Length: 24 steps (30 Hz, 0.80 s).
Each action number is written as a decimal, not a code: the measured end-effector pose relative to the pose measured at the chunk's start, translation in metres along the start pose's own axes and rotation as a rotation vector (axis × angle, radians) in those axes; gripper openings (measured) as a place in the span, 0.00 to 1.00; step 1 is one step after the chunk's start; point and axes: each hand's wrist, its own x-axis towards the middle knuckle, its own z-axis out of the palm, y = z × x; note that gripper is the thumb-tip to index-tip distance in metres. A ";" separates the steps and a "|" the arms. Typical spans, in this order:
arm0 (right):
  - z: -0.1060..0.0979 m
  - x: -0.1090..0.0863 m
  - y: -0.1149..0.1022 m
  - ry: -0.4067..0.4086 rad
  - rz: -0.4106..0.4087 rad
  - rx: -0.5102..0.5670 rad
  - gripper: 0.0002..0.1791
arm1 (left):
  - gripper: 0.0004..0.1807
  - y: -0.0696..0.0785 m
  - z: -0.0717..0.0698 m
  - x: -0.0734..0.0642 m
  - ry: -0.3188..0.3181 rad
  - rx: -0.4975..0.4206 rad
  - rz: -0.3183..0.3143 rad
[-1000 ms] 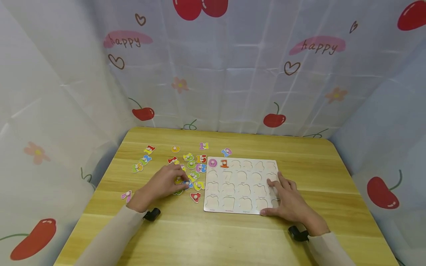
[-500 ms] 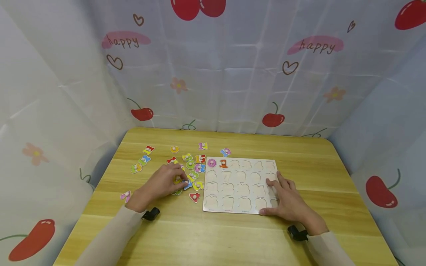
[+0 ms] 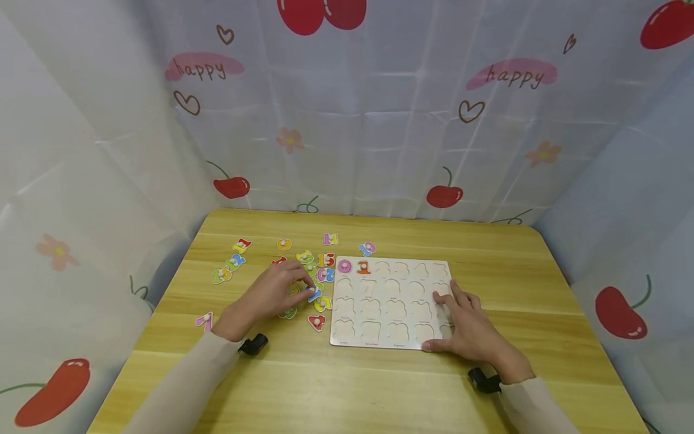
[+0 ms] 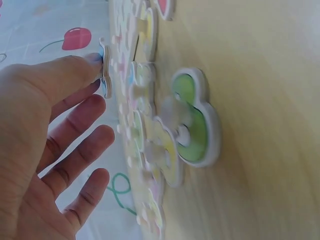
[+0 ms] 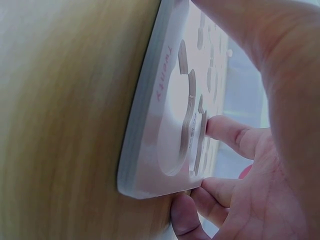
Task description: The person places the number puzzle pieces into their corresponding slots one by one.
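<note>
A blue number piece [image 3: 313, 294] is pinched by its knob between the thumb and a finger of my left hand [image 3: 271, 295]. In the left wrist view this number piece [image 4: 106, 70] appears edge-on, raised above the table, so its digit cannot be read. Loose number pieces lie under and around that hand, including a green piece [image 4: 195, 120] and a red 4 [image 3: 317, 323]. My right hand [image 3: 470, 328] rests on the near right corner of the white puzzle board [image 3: 379, 345], fingers spread on its surface and edge. A pink 0 [image 3: 344, 266] and a red 1 [image 3: 363, 267] sit in the board's top row.
More number pieces lie scattered on the wooden table [image 3: 379, 392]: a 14 [image 3: 331, 239] and a 10 [image 3: 367, 248] behind, an 11 [image 3: 242, 245] and a pink 7 [image 3: 205, 320] to the left. A patterned curtain [image 3: 368, 163] borders the table's back and sides.
My left hand has moved slightly right and away from me, taking the blue number piece up from among the others. The right hand and the board stay in place.
</note>
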 end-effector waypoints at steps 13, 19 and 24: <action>0.002 -0.001 0.003 0.004 -0.008 -0.011 0.70 | 0.08 0.025 0.014 0.046 -0.034 -0.049 0.005; 0.002 -0.001 0.002 0.001 -0.011 -0.004 0.70 | 0.07 0.038 0.026 0.072 -0.016 -0.091 0.052; 0.002 0.000 0.001 -0.003 -0.010 0.002 0.70 | 0.07 0.047 0.039 0.094 -0.020 -0.089 0.071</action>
